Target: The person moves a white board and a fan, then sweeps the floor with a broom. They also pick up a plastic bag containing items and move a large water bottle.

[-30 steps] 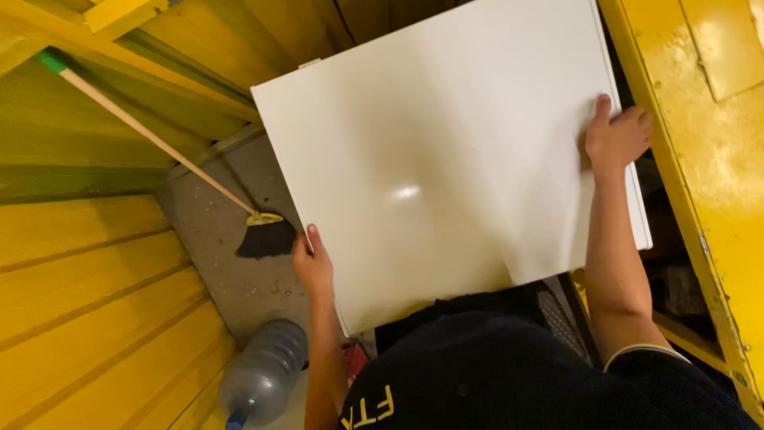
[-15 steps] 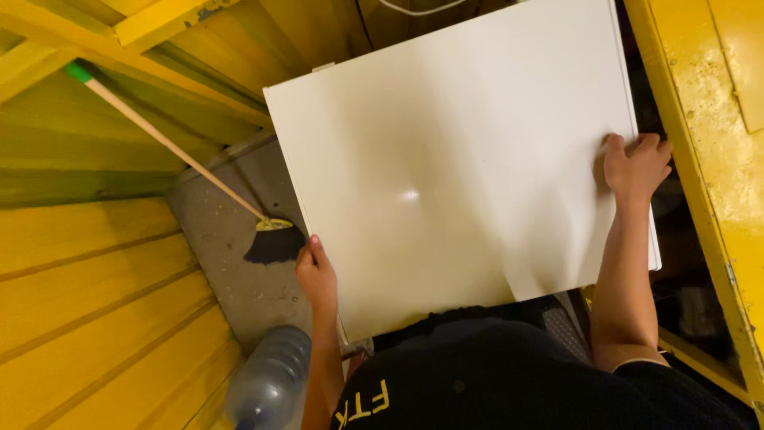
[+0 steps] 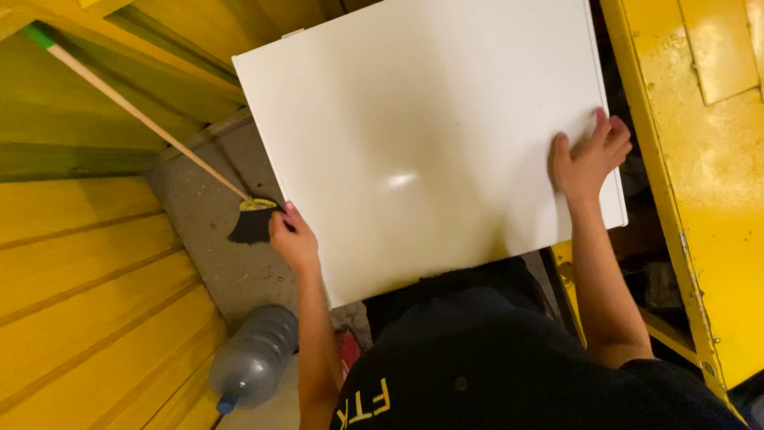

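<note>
White panel (image 3: 422, 135) held flat between both hands, in front of the chest, above the grey floor (image 3: 215, 239).

Its long edges run away from the person, tilted slightly leftwards. The left hand (image 3: 294, 239) grips the near-left edge, fingers curled under and out of sight. The right hand (image 3: 587, 159) lies on top by the right edge, fingers (image 3: 605, 131) spread. Both hands sit equally close; a broom (image 3: 253, 223) stands just beside the left hand.

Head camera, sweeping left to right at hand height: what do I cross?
Yellow plank wall → broom head → left hand → white panel → right hand → yellow metal frame.
</note>
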